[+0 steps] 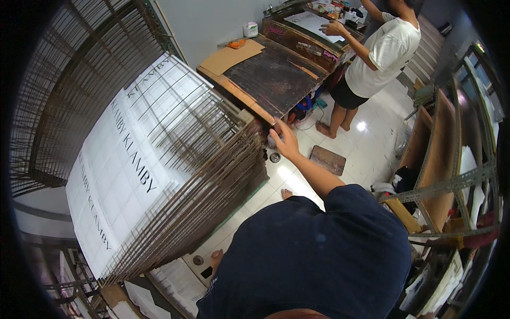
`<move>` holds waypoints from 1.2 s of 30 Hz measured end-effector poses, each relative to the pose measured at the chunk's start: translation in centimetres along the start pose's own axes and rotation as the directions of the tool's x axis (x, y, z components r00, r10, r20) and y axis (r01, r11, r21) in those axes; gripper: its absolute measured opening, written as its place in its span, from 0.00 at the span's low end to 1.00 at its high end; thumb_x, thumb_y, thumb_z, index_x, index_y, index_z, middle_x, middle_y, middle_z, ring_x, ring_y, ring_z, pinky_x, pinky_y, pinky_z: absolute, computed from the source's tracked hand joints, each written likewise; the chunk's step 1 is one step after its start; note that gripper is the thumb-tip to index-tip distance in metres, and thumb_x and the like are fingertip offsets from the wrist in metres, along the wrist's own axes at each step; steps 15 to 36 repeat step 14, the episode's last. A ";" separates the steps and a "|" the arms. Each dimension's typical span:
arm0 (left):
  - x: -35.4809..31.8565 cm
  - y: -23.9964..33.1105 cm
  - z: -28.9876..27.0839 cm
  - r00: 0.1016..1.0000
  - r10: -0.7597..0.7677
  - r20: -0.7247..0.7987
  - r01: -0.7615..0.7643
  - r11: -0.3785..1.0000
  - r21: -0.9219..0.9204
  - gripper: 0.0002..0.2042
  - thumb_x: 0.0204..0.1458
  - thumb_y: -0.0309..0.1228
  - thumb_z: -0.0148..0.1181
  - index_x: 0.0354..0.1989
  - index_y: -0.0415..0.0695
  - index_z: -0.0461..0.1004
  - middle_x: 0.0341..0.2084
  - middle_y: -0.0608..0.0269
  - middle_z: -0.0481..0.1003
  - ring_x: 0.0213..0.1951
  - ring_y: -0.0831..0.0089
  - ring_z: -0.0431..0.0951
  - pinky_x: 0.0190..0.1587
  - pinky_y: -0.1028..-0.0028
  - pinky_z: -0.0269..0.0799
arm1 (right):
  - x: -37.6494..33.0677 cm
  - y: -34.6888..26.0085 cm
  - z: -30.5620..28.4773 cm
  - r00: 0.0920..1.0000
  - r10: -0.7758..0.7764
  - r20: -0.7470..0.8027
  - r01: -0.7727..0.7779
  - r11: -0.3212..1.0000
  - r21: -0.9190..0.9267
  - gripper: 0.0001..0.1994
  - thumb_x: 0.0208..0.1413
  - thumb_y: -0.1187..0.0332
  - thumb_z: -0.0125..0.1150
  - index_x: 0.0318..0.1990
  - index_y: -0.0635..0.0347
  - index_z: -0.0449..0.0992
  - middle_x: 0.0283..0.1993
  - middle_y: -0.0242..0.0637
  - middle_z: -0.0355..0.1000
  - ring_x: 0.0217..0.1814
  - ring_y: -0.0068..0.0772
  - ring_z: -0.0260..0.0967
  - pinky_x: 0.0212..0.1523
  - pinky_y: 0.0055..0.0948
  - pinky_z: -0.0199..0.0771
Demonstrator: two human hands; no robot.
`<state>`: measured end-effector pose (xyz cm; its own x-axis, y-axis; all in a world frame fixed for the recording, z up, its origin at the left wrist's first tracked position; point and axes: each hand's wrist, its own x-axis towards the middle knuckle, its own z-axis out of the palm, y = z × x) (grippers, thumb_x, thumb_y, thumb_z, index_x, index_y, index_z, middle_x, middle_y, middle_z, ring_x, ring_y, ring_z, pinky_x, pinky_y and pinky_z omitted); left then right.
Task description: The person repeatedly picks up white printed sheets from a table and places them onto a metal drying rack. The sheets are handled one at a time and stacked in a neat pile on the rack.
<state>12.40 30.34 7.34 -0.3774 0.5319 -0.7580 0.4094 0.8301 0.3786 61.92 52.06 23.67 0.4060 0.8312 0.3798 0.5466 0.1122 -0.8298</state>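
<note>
My right hand (285, 141) reaches forward to the near corner of a dark wooden worktable (265, 77), beside the front edge of a wire drying rack (212, 165). Its fingers are bent together at that corner. Something small and greyish shows under them, too unclear to name. Large white printed sheets (117, 159) with black lettering lie on the rack's upper wire shelf, to the left. Many more wire shelves are stacked close together below. Raised wire shelves (79, 80) stand tilted up behind the sheets. My left hand is out of sight.
A brown board (232, 57) lies on the worktable. Beyond it, a person (385, 48) in a white shirt works at another table with a white sheet (313, 25). A brown square mat (328, 160) is on the tiled floor. Metal-framed shelves (451, 196) line the right side.
</note>
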 end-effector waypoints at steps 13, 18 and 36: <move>-1.5 9.3 13.0 0.980 0.191 0.060 -0.196 0.977 0.082 0.24 0.49 0.38 0.58 0.52 0.37 0.64 0.33 0.49 0.76 0.31 0.68 0.77 0.35 0.74 0.71 | -3.0 29.2 -10.8 0.418 0.795 0.441 -0.120 0.529 -0.840 0.26 0.47 0.51 0.53 0.44 0.67 0.73 0.52 0.55 0.65 0.50 0.34 0.68 0.52 0.33 0.63; -1.3 8.8 13.3 0.992 0.127 0.022 -0.129 0.987 0.100 0.26 0.47 0.40 0.60 0.53 0.39 0.64 0.36 0.49 0.75 0.34 0.66 0.77 0.35 0.73 0.71 | -2.6 29.6 -10.5 0.414 0.789 0.453 -0.115 0.539 -0.834 0.26 0.47 0.51 0.53 0.44 0.67 0.73 0.52 0.55 0.65 0.50 0.34 0.68 0.52 0.33 0.63; -1.3 8.8 13.3 0.992 0.127 0.022 -0.129 0.987 0.100 0.26 0.47 0.40 0.60 0.53 0.39 0.64 0.36 0.49 0.75 0.34 0.66 0.77 0.35 0.73 0.71 | -2.6 29.6 -10.5 0.414 0.789 0.453 -0.115 0.539 -0.834 0.26 0.47 0.51 0.53 0.44 0.67 0.73 0.52 0.55 0.65 0.50 0.34 0.68 0.52 0.33 0.63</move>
